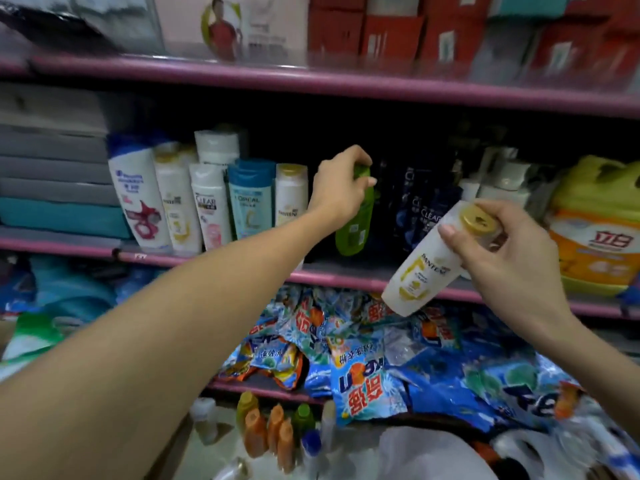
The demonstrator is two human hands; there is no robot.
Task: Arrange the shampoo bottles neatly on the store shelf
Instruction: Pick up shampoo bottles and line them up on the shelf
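Here the left hand [341, 183] grips the green bottle [355, 221] by its cap — the right hand [498, 251] clasps the white Pantene bottle [420, 271].

Detergent bags [363, 372], red boxes [391, 32]

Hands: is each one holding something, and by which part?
Left hand grips a green bottle by its cap end. Right hand holds a white Pantene bottle near its gold cap.

The shelf edge [346, 83] was pink; one held bottle [356, 216] was bright green, the other bottle [420, 271] white with a gold cap and yellow label; detergent packets [363, 372] were blue with orange lettering
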